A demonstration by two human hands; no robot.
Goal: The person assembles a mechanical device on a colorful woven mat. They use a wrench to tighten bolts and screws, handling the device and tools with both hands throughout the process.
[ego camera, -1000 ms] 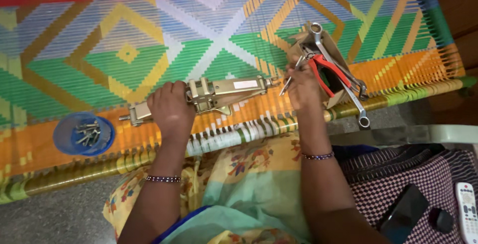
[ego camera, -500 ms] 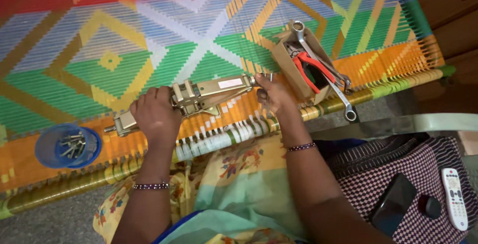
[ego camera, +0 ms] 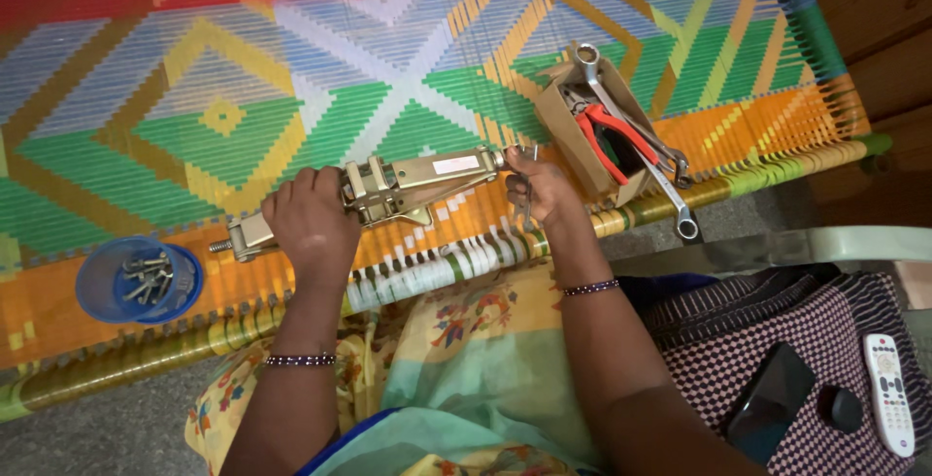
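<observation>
On woven cot, left hand point(ego camera: 313, 216) still grips scissor jack point(ego camera: 388, 190); right hand point(ego camera: 537, 188) now holds metal tool point(ego camera: 525, 206) at jack end.

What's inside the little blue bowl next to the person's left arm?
The blue bowl holds a small heap of silvery metal bolts, lying loose and crossing over each other. The pieces underneath and most of the bowl's bottom are covered by the ones on top, so their number can't be told.

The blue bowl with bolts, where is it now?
In the head view the blue bowl sits at the far left on the woven cot, just left of the jack that the left hand holds.
</observation>
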